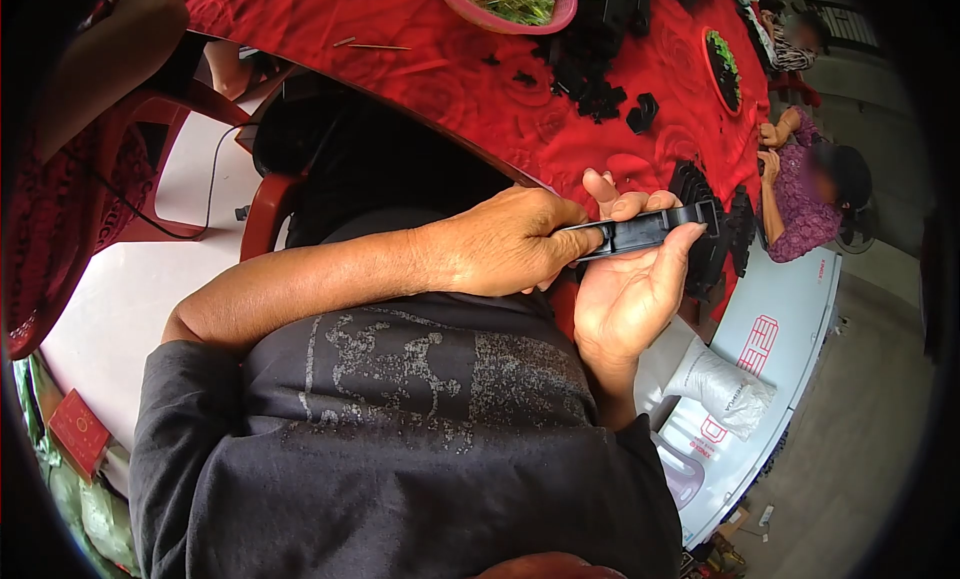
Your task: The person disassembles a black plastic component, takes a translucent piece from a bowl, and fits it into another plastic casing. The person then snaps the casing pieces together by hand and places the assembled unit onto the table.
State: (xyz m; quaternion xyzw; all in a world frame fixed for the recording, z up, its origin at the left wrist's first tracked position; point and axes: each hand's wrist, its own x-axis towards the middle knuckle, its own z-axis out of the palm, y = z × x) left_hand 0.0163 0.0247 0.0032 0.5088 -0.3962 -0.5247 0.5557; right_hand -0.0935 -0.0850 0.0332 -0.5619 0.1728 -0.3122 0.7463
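Note:
Both hands are on a long black plastic piece [640,233] with a rectangular loop at its right end, held just past the table's near edge. My left hand [495,241], back upward, pinches its left end between thumb and fingers. My right hand [628,291] is turned palm up and grips the right part, with the thumb on one side and fingertips on the other. The underside of the piece is hidden by the hands.
A red-covered table [430,54] carries a pink basket [568,9] of clear and yellowish pieces, loose black parts [600,101], stacked black pieces [690,194] and a red bowl [738,104]. A red chair [270,214] stands left. Another person [808,204] sits at the right.

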